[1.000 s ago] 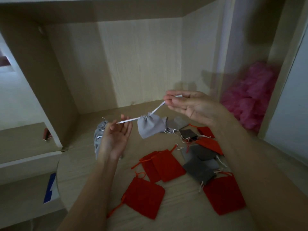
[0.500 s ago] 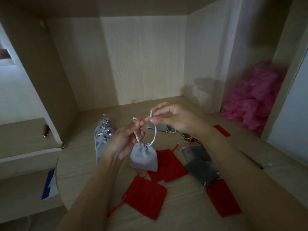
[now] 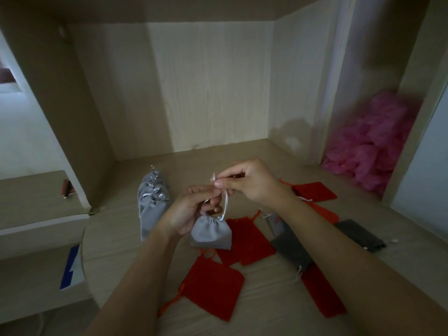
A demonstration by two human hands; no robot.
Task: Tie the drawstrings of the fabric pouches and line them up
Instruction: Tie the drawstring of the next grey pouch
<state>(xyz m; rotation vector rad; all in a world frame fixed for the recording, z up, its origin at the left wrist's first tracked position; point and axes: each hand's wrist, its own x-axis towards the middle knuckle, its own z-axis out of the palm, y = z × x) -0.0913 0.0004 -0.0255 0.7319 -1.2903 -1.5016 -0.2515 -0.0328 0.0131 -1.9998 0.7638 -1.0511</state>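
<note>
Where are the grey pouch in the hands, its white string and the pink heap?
grey pouch (image 3: 211, 233), head view, cloth body
white string (image 3: 226, 203), head view, loop above pouch
pink heap (image 3: 371, 141), head view, middle

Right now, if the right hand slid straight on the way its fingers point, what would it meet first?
Probably the left hand, whose raised fingertips sit just beyond the white drawstring the right hand pinches; depth is hard to judge.

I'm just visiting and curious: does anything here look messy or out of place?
Flat red fabric pouches and dark grey fabric pouches lie scattered, overlapping at odd angles, unlike the tied light grey fabric pouches lined up at left. Nothing looks damaged.
</note>
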